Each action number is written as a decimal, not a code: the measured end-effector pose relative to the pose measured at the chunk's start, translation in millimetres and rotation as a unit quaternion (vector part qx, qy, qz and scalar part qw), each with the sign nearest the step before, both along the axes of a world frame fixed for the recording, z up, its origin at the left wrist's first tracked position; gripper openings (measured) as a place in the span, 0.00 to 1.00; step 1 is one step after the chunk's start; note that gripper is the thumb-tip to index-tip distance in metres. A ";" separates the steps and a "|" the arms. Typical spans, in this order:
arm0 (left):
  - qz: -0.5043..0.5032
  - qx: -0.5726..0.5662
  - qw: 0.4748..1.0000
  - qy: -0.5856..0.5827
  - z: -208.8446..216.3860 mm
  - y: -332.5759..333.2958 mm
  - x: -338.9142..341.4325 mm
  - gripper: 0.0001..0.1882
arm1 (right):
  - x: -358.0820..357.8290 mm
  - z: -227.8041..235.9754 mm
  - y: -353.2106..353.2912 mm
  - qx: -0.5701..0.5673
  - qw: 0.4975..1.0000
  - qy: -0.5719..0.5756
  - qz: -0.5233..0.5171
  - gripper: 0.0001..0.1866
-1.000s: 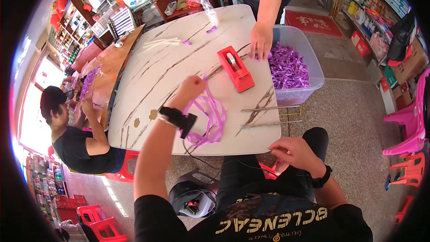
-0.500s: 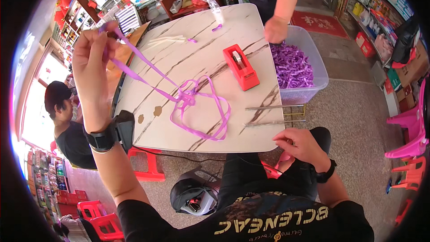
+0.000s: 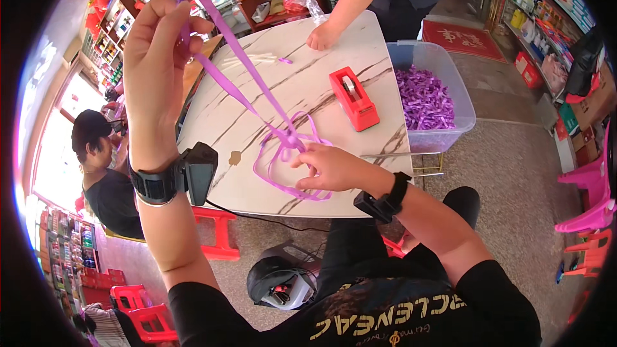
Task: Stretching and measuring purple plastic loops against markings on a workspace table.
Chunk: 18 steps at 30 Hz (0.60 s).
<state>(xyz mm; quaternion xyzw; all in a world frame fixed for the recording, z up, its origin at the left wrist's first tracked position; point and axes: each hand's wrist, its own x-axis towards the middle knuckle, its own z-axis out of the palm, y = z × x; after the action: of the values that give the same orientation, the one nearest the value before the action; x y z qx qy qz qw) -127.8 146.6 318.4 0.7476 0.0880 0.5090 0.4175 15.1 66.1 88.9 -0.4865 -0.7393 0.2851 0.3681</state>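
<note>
My left hand (image 3: 164, 51) is raised over the table's left side, its fingers closed on a loop of purple ribbon (image 3: 290, 139). Two strands run taut from that hand down to a knotted bunch, and looser loops lie on the tabletop around it. At the bunch is my right hand (image 3: 337, 167), palm down, with curved fingers whose tips stay apart. Its index finger is close to the knot; I cannot tell whether it touches. A red tape dispenser (image 3: 355, 99) stands beyond my right hand.
The marble-patterned table (image 3: 321, 67) carries several pale sticks (image 3: 250, 60). Another person's hand (image 3: 324, 35) rests at its far edge. Right of it stands a clear bin (image 3: 466, 83) of purple ribbon pieces (image 3: 421, 96). A metal rod (image 3: 402, 154) juts past the right edge. Someone sits at left (image 3: 106, 173).
My right hand has moved from near my lap to the ribbon bunch. My left hand has risen and shifted right with the loop. The other person's hand has gone from the bin to the tabletop.
</note>
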 end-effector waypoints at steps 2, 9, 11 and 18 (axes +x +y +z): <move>0.023 -0.005 1.000 -0.010 -0.7 -1.0 -9.2 0.05 | -3.3 10.8 8.5 -0.016 0.998 -0.057 0.010 0.15; 0.066 -0.015 0.952 0.298 -42.9 -20.1 -42.3 0.06 | 11.6 94.1 -2.8 -0.010 0.985 0.147 0.084 0.11; 0.094 -0.019 0.914 0.395 -62.0 -11.9 -54.3 0.06 | 8.5 123.4 -9.8 0.051 0.960 0.246 0.127 0.10; 0.202 -0.036 0.860 0.467 -103.7 -18.2 -116.1 0.03 | 18.6 180.1 0.9 0.389 0.834 0.376 0.105 0.16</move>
<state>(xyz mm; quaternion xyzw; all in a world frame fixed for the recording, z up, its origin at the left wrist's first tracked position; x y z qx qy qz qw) -243.9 128.3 214.7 0.8480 0.4396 0.1701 0.2424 33.7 67.0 269.0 -0.0779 -0.6402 0.1716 0.7447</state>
